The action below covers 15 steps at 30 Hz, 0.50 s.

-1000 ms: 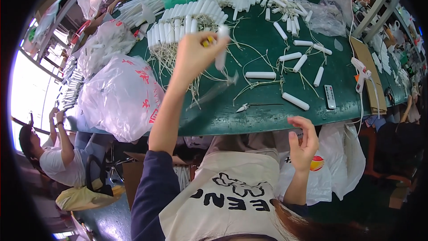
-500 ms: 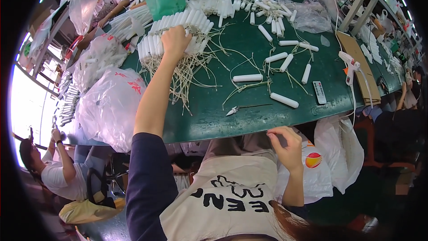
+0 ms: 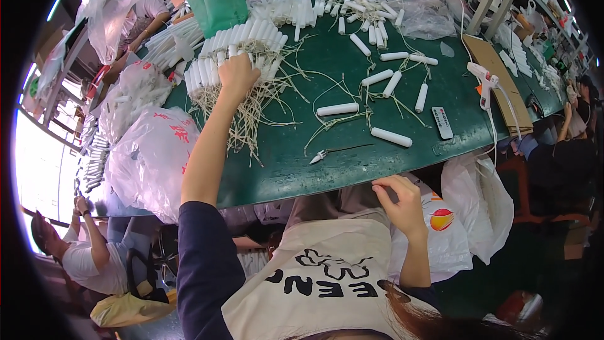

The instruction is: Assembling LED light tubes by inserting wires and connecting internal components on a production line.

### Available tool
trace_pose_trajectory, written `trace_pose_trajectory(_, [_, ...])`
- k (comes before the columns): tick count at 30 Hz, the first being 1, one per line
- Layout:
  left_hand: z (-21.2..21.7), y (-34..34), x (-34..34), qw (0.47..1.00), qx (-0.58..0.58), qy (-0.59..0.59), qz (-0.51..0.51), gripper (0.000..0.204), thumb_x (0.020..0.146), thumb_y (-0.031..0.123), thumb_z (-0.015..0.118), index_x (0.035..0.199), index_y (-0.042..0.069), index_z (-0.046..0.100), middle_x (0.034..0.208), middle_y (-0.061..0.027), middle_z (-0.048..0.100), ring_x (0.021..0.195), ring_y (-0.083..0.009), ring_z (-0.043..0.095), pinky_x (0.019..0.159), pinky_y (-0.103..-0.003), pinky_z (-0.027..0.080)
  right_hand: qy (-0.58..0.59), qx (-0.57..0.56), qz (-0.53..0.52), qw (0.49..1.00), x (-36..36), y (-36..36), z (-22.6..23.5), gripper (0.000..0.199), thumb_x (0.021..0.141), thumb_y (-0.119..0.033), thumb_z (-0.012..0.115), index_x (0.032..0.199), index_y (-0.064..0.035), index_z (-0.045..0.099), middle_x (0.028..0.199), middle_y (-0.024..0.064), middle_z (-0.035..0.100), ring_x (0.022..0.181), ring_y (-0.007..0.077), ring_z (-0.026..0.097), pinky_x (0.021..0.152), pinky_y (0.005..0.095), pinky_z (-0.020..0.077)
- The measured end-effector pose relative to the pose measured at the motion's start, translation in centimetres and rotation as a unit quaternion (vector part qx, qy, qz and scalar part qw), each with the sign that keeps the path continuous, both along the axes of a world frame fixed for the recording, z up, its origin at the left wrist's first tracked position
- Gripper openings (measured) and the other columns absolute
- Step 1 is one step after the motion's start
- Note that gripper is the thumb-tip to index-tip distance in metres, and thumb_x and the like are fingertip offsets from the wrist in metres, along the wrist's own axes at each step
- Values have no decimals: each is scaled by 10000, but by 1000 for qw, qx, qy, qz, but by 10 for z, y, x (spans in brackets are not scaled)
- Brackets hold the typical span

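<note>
My left hand (image 3: 239, 77) reaches over a stacked heap of white candle tubes (image 3: 202, 74) at the left of the table. Its fingers curl down on tubes in the front row; the fingertips are partly hidden. Thin cream wires (image 3: 246, 131) trail from the heap toward the near edge. Close to that edge, my right hand (image 3: 402, 204) is loosely bent, thumb apart from the fingers, with nothing visible in it. Several loose candle tubes (image 3: 391, 137) lie mid-table, some with wires. A small flame-tipped bulb (image 3: 319, 157) on a dark wire lies nearer me.
A white remote control (image 3: 442, 123) and a white glue gun (image 3: 483, 83) with its cord are on the right, beside a cardboard strip (image 3: 494, 82). A green bag (image 3: 218, 5) stands behind the heap. Plastic bags (image 3: 151, 157) bulge at the left edge. Other people work nearby.
The view has shifted, so the table's things sit slightly further left. My left hand stays at the heap, its fingers lower on the front tubes. My right hand remains by the edge.
</note>
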<state>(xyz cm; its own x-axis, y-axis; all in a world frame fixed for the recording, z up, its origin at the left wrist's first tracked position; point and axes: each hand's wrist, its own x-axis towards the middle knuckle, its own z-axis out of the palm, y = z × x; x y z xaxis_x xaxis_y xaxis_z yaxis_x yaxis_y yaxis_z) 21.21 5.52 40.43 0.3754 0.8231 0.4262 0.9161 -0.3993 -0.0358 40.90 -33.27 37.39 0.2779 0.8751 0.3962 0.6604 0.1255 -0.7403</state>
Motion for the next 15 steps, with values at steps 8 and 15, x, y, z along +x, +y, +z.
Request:
trace_pose_trajectory(8, [0,5,-6,999,-20,10,-28,230,749,301,631,838,89,637,779,-149,654,731,-321,645,624,-427,500,-13,-12,-1,1000,3,-6,-8,74,765,-43,648,829,-7,637,792,106,645,730,243,617,665,308,466])
trace_pose_trajectory(15, [14,-26,8,999,-7,-33,-42,357,800,412,613,879,64,625,773,-142,664,724,-314,647,627,-427,492,-15,134,-161,978,49,26,5,58,817,-8,590,862,3,624,795,87,637,688,180,605,639,267,470])
